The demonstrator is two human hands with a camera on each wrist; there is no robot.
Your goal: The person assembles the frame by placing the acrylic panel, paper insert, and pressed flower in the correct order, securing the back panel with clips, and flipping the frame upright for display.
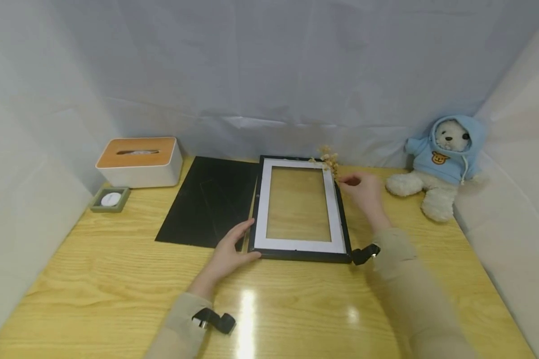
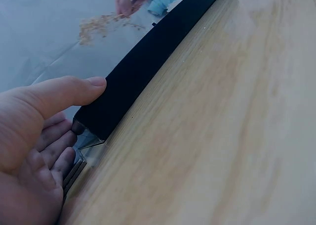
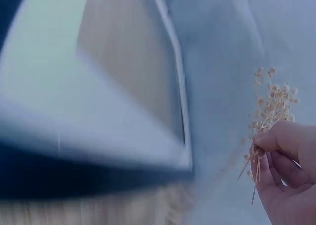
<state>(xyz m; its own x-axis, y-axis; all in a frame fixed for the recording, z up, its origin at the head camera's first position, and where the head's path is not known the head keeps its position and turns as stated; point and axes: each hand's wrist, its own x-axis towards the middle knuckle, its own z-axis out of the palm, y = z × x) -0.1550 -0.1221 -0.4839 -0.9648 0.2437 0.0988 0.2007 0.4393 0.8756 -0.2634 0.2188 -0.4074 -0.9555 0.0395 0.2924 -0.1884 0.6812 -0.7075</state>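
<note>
A black picture frame (image 1: pixel 300 257) with a white mat (image 1: pixel 296 245) around its clear middle lies flat on the table. My left hand (image 1: pixel 228 252) touches the frame's near left corner; in the left wrist view its thumb (image 2: pixel 74 92) rests on the black edge and the fingers reach along the side. Between thumb and fingertips, my right hand (image 1: pixel 364 194) pinches a small sprig of dried flowers (image 1: pixel 329 160) by its stems, at the frame's far right side. The right wrist view shows the pale blossoms (image 3: pixel 276 99) above the thumb and thin stems hanging below.
Left of the frame lies a black backing board (image 1: pixel 215 199). Farther left are a white tissue box with a wooden lid (image 1: pixel 139 169) and a small green tray (image 1: pixel 123 199) holding a round white object (image 1: pixel 111 199). A plush bear in a blue hoodie (image 1: pixel 444 159) sits at the right.
</note>
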